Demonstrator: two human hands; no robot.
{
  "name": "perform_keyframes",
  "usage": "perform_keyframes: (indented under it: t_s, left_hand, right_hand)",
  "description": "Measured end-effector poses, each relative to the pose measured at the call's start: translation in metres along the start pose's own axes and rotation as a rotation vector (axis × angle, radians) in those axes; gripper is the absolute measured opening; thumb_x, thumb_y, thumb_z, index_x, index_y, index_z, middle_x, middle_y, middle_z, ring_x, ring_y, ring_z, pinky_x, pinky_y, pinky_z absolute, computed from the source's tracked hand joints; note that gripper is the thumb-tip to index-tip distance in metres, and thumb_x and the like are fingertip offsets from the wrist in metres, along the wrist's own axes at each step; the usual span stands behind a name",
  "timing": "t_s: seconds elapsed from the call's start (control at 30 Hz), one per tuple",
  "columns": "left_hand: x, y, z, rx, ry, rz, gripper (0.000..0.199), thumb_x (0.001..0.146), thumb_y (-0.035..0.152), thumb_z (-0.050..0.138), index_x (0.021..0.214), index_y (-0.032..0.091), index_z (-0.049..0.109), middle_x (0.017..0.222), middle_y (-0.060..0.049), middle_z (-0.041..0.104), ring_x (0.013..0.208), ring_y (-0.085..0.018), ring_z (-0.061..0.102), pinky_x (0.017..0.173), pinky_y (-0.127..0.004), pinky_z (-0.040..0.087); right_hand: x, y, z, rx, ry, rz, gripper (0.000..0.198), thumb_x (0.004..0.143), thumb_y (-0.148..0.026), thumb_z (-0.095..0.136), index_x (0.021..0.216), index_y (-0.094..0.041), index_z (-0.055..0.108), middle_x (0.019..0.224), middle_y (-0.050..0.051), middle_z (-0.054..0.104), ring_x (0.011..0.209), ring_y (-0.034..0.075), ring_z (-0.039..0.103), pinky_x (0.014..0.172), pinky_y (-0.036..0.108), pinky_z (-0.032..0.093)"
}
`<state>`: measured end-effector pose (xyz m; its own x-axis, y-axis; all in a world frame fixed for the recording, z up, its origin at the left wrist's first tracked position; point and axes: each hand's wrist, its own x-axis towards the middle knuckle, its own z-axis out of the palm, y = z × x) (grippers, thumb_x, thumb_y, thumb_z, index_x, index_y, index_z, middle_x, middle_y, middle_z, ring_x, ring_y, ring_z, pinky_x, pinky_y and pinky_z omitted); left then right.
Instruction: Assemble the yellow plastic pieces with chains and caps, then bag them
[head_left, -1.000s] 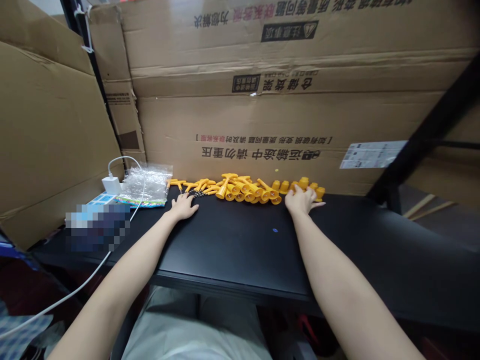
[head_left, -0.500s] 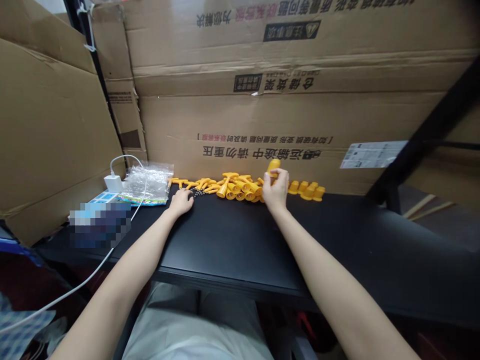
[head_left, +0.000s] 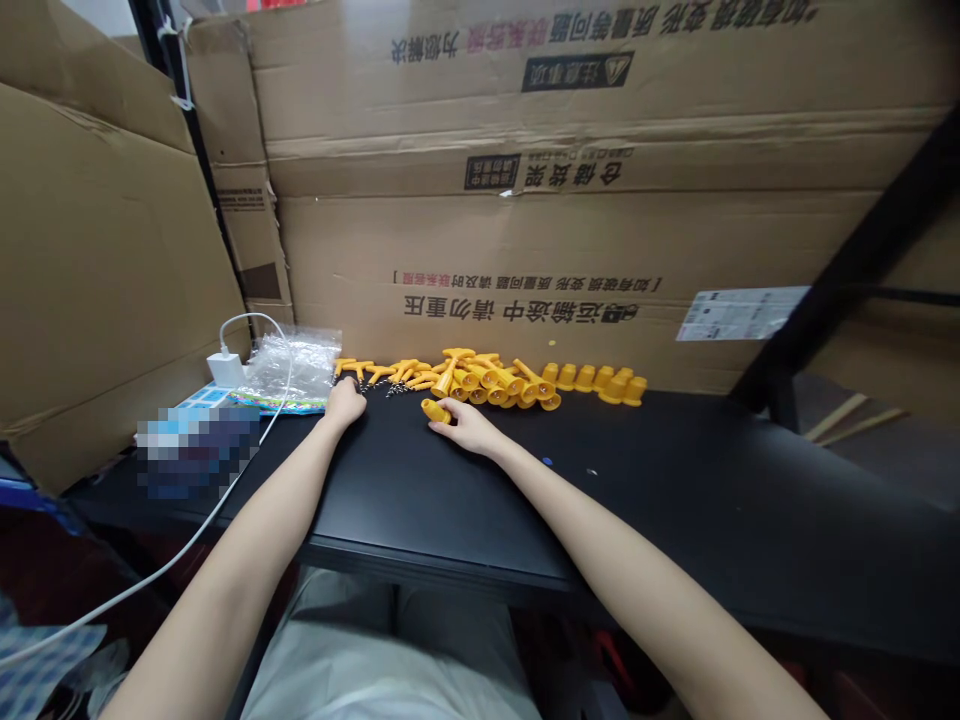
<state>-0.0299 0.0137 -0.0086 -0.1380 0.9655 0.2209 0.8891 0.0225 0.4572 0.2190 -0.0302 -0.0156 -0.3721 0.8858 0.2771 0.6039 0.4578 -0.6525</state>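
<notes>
My right hand (head_left: 471,430) grips a yellow tapered plastic cap (head_left: 436,411) just above the black tabletop, its narrow end pointing left. Farther left, my left hand (head_left: 346,402) is closed with curled fingers at the row of yellow T-handles (head_left: 405,371); whatever its fingertips hold is hidden. Thin metal spiral tips (head_left: 395,389) stick out from these handles towards me. Behind my right hand lies a pile of yellow T-handled pieces with flared, open ends (head_left: 491,378). Several loose yellow caps (head_left: 604,379) stand in a row to the right of the pile.
Cardboard (head_left: 465,230) walls off the table's back and left. Clear plastic bags (head_left: 296,365), a white charger (head_left: 223,367) and its cable are at the left. A black metal post (head_left: 832,270) slants up at the right. Small scraps (head_left: 547,461) dot the tabletop (head_left: 675,500).
My right hand has come left and down from beside the pile, with the yellow cap now tipped sideways. My left hand has shifted slightly left along the T-handles, its fingers more curled.
</notes>
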Motion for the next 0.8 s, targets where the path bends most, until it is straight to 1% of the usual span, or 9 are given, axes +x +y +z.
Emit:
perform_keyframes:
  t_s: [0.13,0.23,0.4,0.47,0.57,0.67,0.8]
  left_hand:
    - [0.006,-0.004,-0.002,0.066,0.034,-0.024,0.041,0.072,0.008,0.05,0.113,0.007,0.055,0.119,-0.022,0.059,0.116,-0.028,0.054,0.096,-0.033,0.041]
    - [0.01,-0.003,-0.002,0.121,0.036,-0.055,0.037,0.074,0.011,0.051,0.11,0.008,0.056,0.119,-0.023,0.058,0.117,-0.03,0.053,0.097,-0.036,0.041]
    - [0.021,-0.004,0.0,0.167,0.11,-0.089,0.038,0.072,0.019,0.058,0.108,0.009,0.059,0.125,-0.024,0.05,0.12,-0.035,0.047,0.097,-0.042,0.041]
    - [0.028,-0.007,0.001,0.182,0.089,-0.094,0.036,0.07,0.021,0.06,0.105,0.012,0.061,0.123,-0.023,0.052,0.118,-0.037,0.048,0.097,-0.046,0.041]
    - [0.038,-0.009,0.004,0.229,0.042,-0.082,0.031,0.069,0.024,0.062,0.099,0.019,0.065,0.114,-0.019,0.059,0.116,-0.038,0.05,0.093,-0.05,0.043]
    - [0.044,-0.007,0.002,0.274,0.02,-0.073,0.027,0.07,0.024,0.062,0.096,0.02,0.066,0.113,-0.017,0.06,0.115,-0.036,0.051,0.091,-0.045,0.045]
    - [0.046,-0.004,-0.008,0.275,0.107,-0.034,0.03,0.073,0.013,0.056,0.102,0.012,0.063,0.117,-0.019,0.057,0.113,-0.032,0.051,0.091,-0.039,0.045]
  right_hand:
    - [-0.006,-0.011,-0.007,-0.132,-0.046,-0.013,0.023,0.081,-0.038,0.058,0.09,-0.018,0.061,0.093,0.007,0.067,0.086,0.022,0.061,0.08,0.035,0.045]
    - [-0.007,-0.014,-0.009,-0.158,-0.071,-0.005,0.023,0.082,-0.037,0.058,0.093,-0.017,0.061,0.096,0.009,0.067,0.088,0.023,0.062,0.08,0.035,0.045]
    - [-0.006,-0.012,-0.008,-0.187,-0.111,-0.01,0.028,0.085,-0.039,0.055,0.1,-0.015,0.059,0.101,0.011,0.066,0.092,0.025,0.061,0.083,0.037,0.045]
    - [-0.006,-0.011,-0.008,-0.192,-0.122,-0.012,0.029,0.086,-0.039,0.055,0.102,-0.015,0.059,0.103,0.011,0.066,0.094,0.025,0.06,0.085,0.037,0.044]
    - [-0.006,-0.009,-0.008,-0.189,-0.128,-0.022,0.028,0.086,-0.039,0.055,0.101,-0.016,0.059,0.104,0.01,0.066,0.093,0.024,0.06,0.085,0.038,0.044]
    - [-0.006,-0.009,-0.008,-0.169,-0.115,-0.025,0.026,0.084,-0.039,0.058,0.099,-0.018,0.06,0.101,0.008,0.066,0.092,0.024,0.061,0.084,0.037,0.045]
    - [-0.007,-0.009,-0.009,-0.137,-0.113,-0.035,0.026,0.083,-0.041,0.06,0.096,-0.019,0.061,0.1,0.008,0.067,0.093,0.025,0.061,0.085,0.037,0.045]
